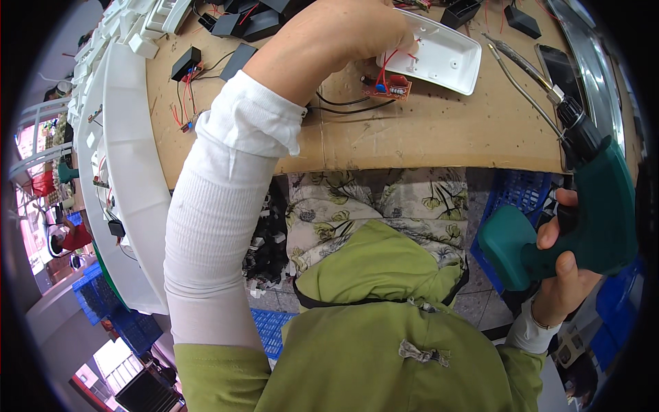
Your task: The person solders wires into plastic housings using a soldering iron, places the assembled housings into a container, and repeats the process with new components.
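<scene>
My left hand (360, 31) reaches to the far middle of the workbench and is closed on the left rim of a white plastic case (449, 58), with fingertips inside it. Its thumb is mostly hidden. Red wires run from beside those fingers to a small circuit board (396, 88) with a blue component, lying at the case's near edge. Black leads pass to the left of the board. On the right, my right hand (566, 275) is wrapped round the handle of a green soldering gun (604, 213). The gun's metal tip and curved feed tube (525, 89) point toward the case, apart from it.
Black boxes with wires (185, 64) lie at the bench's far left, and more stand along the back. A white curved tray (127, 137) borders the left side. A dark phone-like slab (555, 65) is at the right. Blue crates (518, 189) sit below the bench.
</scene>
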A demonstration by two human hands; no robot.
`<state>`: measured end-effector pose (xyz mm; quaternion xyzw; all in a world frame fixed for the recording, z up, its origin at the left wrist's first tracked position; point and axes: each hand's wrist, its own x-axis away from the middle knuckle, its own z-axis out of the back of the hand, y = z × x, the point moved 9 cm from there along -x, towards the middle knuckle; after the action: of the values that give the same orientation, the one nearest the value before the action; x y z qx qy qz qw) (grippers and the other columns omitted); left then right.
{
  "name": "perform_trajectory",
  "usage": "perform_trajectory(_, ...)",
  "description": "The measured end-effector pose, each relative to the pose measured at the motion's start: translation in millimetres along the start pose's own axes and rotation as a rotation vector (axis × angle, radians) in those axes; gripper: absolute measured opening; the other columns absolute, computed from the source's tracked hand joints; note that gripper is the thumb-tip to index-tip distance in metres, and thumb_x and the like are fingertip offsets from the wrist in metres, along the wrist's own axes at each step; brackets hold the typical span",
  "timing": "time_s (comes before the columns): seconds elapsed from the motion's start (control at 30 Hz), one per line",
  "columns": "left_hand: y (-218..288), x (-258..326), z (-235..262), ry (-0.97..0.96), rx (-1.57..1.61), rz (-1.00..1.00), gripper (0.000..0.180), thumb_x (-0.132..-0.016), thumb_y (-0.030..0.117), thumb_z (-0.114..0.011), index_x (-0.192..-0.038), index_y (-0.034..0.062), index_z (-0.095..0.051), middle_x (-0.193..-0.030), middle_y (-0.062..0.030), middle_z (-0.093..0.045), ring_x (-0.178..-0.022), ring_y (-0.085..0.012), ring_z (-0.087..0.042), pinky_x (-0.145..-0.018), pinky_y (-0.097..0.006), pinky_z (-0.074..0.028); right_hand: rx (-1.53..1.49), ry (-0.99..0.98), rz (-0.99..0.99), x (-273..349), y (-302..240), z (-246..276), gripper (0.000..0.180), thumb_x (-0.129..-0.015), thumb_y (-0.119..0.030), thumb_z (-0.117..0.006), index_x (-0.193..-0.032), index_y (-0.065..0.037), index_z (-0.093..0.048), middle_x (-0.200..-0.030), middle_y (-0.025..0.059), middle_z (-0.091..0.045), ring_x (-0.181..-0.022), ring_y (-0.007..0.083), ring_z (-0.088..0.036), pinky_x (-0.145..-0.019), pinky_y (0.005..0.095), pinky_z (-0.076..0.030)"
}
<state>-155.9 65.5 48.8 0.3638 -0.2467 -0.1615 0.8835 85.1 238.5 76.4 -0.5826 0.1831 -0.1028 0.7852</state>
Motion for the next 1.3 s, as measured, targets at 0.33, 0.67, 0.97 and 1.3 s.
perform_trajectory(0.33,-8.5,-5.8,-4.4,-0.033,0.114,-0.022,0.023,-0.064,0.006,-0.063,-0.080,-0.0096,-0.059,-0.069,-0.0134,-0.059,-0.063,-0.0184,-0.056,-0.055,-0.029,-0.043,0.008,0.006,0.002,1.0,-0.9,-1.3,0.072,-0.078,-0.034,-0.064,-0.128,0.007,-0.033,-0.112,0.0223,-0.050,-0.068,0.0129,-0.053,-0.056,0.0224,-0.042)
perform_trajectory(0.67,-9.0,-7.9,-8.2,-0.053,0.104,0.008,0.020,-0.065,0.006,-0.065,-0.077,-0.0085,-0.059,-0.068,-0.0130,-0.060,-0.062,-0.0181,-0.055,-0.054,-0.030,-0.043,-0.017,0.070,-0.036,-0.8,-0.7,1.8,0.077,-0.072,-0.038,-0.071,-0.123,0.010,-0.039,-0.108,0.0227,-0.053,-0.066,0.0140,-0.055,-0.057,0.0237,-0.045)
perform_trajectory(0.97,-7.7,13.1,29.9,0.061,0.260,-0.136,0.016,-0.067,0.006,-0.064,-0.077,-0.0063,-0.060,-0.073,-0.0102,-0.062,-0.067,-0.0147,-0.057,-0.061,-0.027,-0.043,-0.050,-0.003,0.010,-2.9,-1.0,0.4,0.071,-0.078,-0.032,-0.064,-0.128,0.007,-0.032,-0.114,0.0232,-0.049,-0.070,0.0134,-0.054,-0.058,0.0217,-0.043)
perform_trajectory(1.3,-99.6,146.1,318.9,0.180,1.905,-0.682,0.016,-0.083,-0.002,-0.044,-0.098,-0.0055,-0.046,-0.083,-0.0106,-0.045,-0.071,-0.0200,-0.043,-0.066,-0.030,-0.041,-0.258,0.027,0.089,-2.6,15.0,12.1,0.067,-0.079,-0.026,-0.065,-0.128,0.006,-0.033,-0.115,0.0238,-0.050,-0.071,0.0145,-0.054,-0.060,0.0227,-0.045)
